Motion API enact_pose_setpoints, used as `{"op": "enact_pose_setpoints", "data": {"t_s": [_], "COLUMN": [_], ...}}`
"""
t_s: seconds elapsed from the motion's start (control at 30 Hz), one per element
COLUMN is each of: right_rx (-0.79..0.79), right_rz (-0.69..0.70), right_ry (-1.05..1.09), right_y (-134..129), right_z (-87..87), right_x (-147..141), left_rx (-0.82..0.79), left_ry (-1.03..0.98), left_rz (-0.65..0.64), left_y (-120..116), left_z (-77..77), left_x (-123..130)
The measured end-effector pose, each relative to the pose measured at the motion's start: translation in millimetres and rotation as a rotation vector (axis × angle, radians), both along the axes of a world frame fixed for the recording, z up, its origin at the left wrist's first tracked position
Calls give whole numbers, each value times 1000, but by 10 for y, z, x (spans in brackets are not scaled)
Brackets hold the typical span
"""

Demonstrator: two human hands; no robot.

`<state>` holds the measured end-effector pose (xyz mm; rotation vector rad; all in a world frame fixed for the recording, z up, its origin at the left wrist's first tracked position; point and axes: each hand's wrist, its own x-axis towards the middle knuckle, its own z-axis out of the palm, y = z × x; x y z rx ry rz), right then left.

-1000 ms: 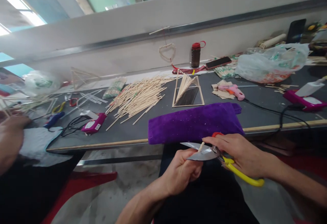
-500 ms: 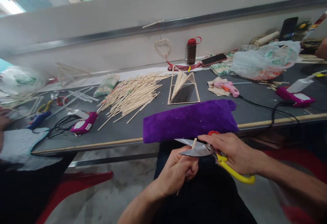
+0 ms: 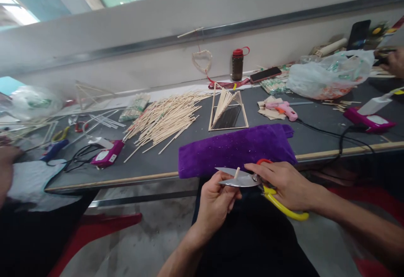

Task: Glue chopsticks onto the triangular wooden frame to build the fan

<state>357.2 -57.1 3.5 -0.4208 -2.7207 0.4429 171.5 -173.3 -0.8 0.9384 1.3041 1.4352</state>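
My left hand point(image 3: 217, 199) is closed around a thin wooden stick point(image 3: 237, 172), whose tip pokes up between the parted blades of a pair of scissors. My right hand point(image 3: 288, 184) grips these scissors point(image 3: 243, 180), which have one yellow handle and a red part near the thumb. Just beyond the hands, a folded purple cloth point(image 3: 235, 148) lies along the table's edge. Behind it stands a small frame of wooden sticks point(image 3: 229, 129) with a slanting fan of sticks inside. A large loose pile of wooden sticks point(image 3: 167, 117) spreads to its left.
On the right are a pink glue gun point(image 3: 285, 110), a magenta power block point(image 3: 369, 121) and a plastic bag point(image 3: 331, 75). A bottle point(image 3: 237, 66) and phone point(image 3: 265, 75) sit near the wall. Another magenta block point(image 3: 109, 153) is at left. Other people's hands show at both sides.
Both hands have shifted slightly up, the left fingers now looser in shape around the stick. The blades still straddle the stick. A co-worker's hand has come further into view at the right.
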Motion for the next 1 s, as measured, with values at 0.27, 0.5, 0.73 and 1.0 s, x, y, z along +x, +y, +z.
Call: {"op": "enact_pose_setpoints", "data": {"t_s": [0.27,0.5,0.73,1.0], "right_rx": [1,-18,-15,-67], "right_rz": [-47,-61,-49,-15], "right_ry": [-15,-46,-50,-41], "right_y": [-47,-62,-58,-49], "right_z": [3,36,72,-24], "right_x": [-11,36,46,34], "left_rx": [137,102,96,87], "left_ry": [271,368,385,394], "left_rz": [69,40,-29,-5], "left_y": [-50,-86,-82,-73], "left_z": [-51,-60,-36,-42], "left_x": [-39,-39,-40,-4]}}
